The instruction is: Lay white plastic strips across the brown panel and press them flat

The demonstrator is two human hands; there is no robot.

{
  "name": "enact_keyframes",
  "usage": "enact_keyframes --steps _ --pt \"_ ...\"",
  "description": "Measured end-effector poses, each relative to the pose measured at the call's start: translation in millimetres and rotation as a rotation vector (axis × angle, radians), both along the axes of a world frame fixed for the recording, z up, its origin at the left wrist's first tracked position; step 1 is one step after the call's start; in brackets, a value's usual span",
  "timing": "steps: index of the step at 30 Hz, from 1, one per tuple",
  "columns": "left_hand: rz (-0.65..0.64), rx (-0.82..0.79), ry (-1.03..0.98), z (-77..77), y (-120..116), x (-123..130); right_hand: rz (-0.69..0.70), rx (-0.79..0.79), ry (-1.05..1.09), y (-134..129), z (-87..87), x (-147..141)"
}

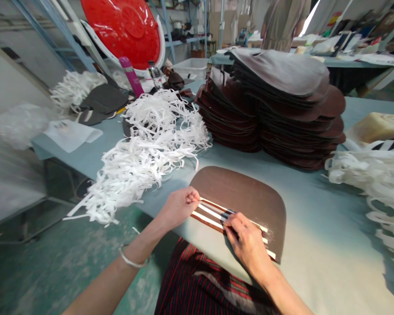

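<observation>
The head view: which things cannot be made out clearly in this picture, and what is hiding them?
Head view:
- The white strips on the brown panel: the right hand covers part of them.
- The left hand: what its fingertips touch is too small to tell.
- The red round thing: cut off by the top edge.
- The person behind the table: cut off by the top edge.
- The bottle: its label is too small to read.

Grey-green tabletop inspected. Two adjoining stacks of dark brown panels stand at centre right. A heap of loose white strips lies left of them; a second heap of white strips lies at right. A single brown panel lies flat in front, apart from the stacks. A white sheet lies at far left.
</observation>
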State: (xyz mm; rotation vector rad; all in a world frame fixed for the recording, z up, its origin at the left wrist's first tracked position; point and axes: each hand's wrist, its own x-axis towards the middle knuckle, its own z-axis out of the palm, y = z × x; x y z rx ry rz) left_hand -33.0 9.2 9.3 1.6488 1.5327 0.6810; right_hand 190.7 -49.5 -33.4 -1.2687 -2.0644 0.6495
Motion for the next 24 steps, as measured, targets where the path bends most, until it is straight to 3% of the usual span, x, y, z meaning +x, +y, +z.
enact_keyframes --steps 6,24 --pt "0.080 -0.016 0.088 -18.2 -1.8 -5.9 -0.004 0.023 0.010 0.4 -4.2 0.5" --pt "0.156 -0.012 0.053 -35.2 1.2 -4.7 -0.027 0.036 -0.048 0.9 -2.8 -0.3"
